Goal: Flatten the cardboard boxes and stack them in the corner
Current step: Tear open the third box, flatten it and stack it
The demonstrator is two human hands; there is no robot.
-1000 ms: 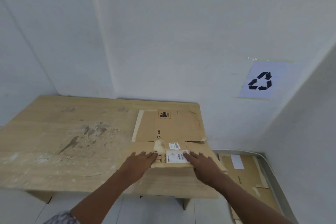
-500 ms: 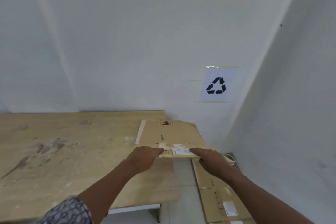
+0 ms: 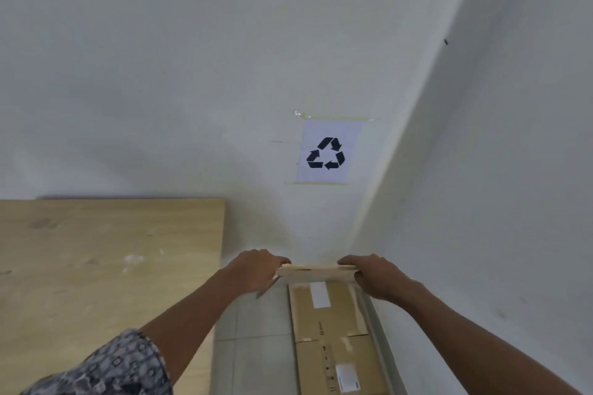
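I hold a flattened cardboard box edge-on in the air, so only its thin near edge shows. My left hand grips its left end and my right hand grips its right end. It hangs over the floor to the right of the wooden table. Below it, flattened cardboard with white labels lies on the floor along the right wall, in the room's corner.
A paper sheet with a black recycling symbol is taped to the back wall above the corner. White walls meet just right of it. A pale strip runs along the base of the right wall. Tiled floor shows beside the table.
Both hands lifted the flattened box off the table and carried it right, over the floor stack. The box tipped from flat to edge-on. My view turned right toward the corner.
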